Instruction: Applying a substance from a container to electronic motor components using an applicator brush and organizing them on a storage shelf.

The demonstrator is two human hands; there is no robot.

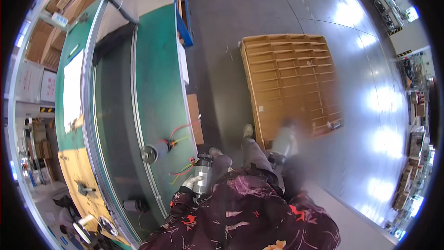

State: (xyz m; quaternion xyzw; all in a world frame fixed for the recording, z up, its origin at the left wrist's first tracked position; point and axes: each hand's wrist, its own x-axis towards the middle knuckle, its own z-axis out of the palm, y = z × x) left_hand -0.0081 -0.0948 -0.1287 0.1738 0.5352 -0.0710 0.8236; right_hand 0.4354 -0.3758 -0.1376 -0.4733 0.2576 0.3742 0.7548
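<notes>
Left hand: our pale-gloved left hand (189, 183) is gripping a silver-grey cylindrical metal motor (202, 176) in front of our body, just beside the green-topped surface (157, 60).
Right hand: our right hand (284, 144) is a pale blur near the close edge of the shallow brown gridded crate (249, 71); we cannot tell whether it is closed on anything.
Grip: we do well, we judge, to wrap the casing firmly and leave the coloured wires at its end free of pulling.
Second motor: a grey cylindrical motor with red and yellow wires (160, 151) lies on the surface, its leads reaching toward the edge, where a sleeve could snag.
Belt: a black cylindrical part (134, 205) rests on the long dark belt (113, 97).
Floor: the crate sits close to our right grey shoe (248, 131), so we should mind our footing.
</notes>
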